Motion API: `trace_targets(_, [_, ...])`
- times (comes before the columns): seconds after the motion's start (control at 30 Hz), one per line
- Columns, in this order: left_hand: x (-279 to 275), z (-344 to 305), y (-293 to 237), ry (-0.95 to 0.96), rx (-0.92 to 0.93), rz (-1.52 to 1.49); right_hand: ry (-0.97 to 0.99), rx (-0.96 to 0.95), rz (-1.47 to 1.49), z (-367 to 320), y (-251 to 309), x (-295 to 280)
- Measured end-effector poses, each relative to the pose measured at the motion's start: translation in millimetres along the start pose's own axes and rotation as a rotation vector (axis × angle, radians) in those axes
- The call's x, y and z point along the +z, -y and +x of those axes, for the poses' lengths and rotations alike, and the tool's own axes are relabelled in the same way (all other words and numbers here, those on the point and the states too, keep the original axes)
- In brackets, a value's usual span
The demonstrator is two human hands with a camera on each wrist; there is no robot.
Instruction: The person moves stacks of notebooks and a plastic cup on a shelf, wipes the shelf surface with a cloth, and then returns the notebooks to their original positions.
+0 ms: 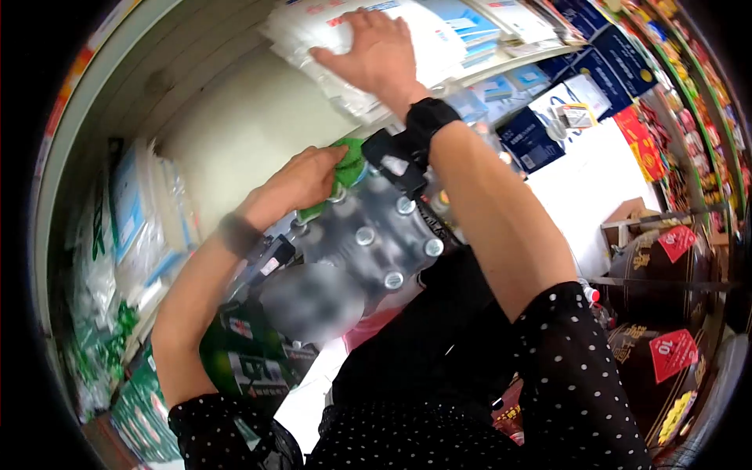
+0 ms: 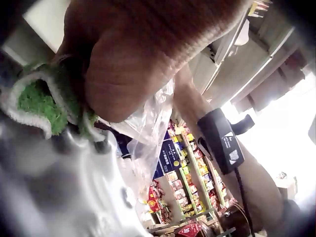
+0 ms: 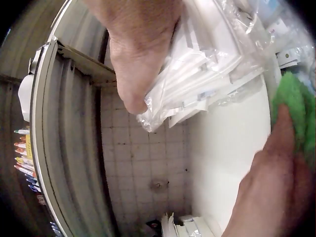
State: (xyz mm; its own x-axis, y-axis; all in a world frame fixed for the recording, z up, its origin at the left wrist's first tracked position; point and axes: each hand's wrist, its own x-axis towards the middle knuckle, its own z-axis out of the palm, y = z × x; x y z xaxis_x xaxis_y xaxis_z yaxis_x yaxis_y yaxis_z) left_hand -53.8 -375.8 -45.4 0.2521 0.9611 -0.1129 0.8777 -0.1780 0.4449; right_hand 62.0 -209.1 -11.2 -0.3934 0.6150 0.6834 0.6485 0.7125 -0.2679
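My left hand (image 1: 301, 184) grips a fuzzy green cloth (image 1: 350, 163) at the front edge of a pale shelf (image 1: 227, 125). In the left wrist view the cloth (image 2: 42, 103) shows a white border, folded under the fingers. Just below it stands a shrink-wrapped pack of bottles (image 1: 364, 235) with light caps. My right hand (image 1: 378, 51) lies with spread fingers on top of a plastic-wrapped stack of white paper goods (image 1: 313, 31) on the same shelf. The right wrist view shows the thumb along the side of this layered stack (image 3: 207, 64).
Blue-and-white packets (image 1: 470, 31) and dark blue boxes (image 1: 619, 63) stand at the right. More wrapped packets (image 1: 145, 211) sit at the shelf's left end. Green cartons (image 1: 243, 345) are below, and large brown jars (image 1: 650, 345) with red labels stand at the lower right.
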Motion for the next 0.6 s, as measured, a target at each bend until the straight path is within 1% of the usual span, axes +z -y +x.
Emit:
trace_targets(0.07, [-4.4,-25.4,12.4,0.011,-0.036,-0.027,-0.085,-0.026,-0.013,-0.8,-2.9,9.3])
trace_targets(0.1, [-6.5,-38.5,18.4,0.015,-0.048,-0.040,-0.040,-0.033,-0.022,-0.4,-0.8,0.3])
trace_targets(0.2, [-5.3,-95.7,46.9,-0.072,-0.036,-0.024,-0.053,-0.027,-0.012,5.1,13.9,-22.5])
trace_targets(0.23, [-6.1,-113.3,48.4,-0.068,-0.096,-0.024,0.039,0.013,0.025,7.0,15.0,-25.5])
trace_targets(0.27, [-11.7,-130.2,44.1,-0.067,-0.157,-0.024,0.016,-0.001,0.040,6.5,14.8,-25.4])
trace_targets(0.3, [-14.5,-145.1,42.2,-0.069,-0.217,-0.025,0.032,0.007,0.048,7.0,16.4,-28.0])
trace_targets(0.33, [-10.6,-158.8,44.8,-0.123,-0.235,0.007,0.050,0.015,0.052,7.4,17.7,-30.9])
trace_targets(0.43, [7.6,-193.2,54.0,-0.261,-0.302,0.092,0.012,-0.007,0.018,6.3,15.4,-26.2])
trace_targets(0.5, [17.5,-208.5,47.8,-0.347,-0.414,0.114,0.004,-0.009,0.010,6.8,16.7,-26.1])
trace_targets(0.53, [20.5,-215.1,43.3,-0.391,-0.475,0.127,0.040,-0.015,0.015,8.3,16.8,-28.6])
trace_targets(0.6, [25.2,-227.0,38.1,-0.457,-0.516,0.214,0.037,-0.032,0.007,8.5,17.3,-29.3])
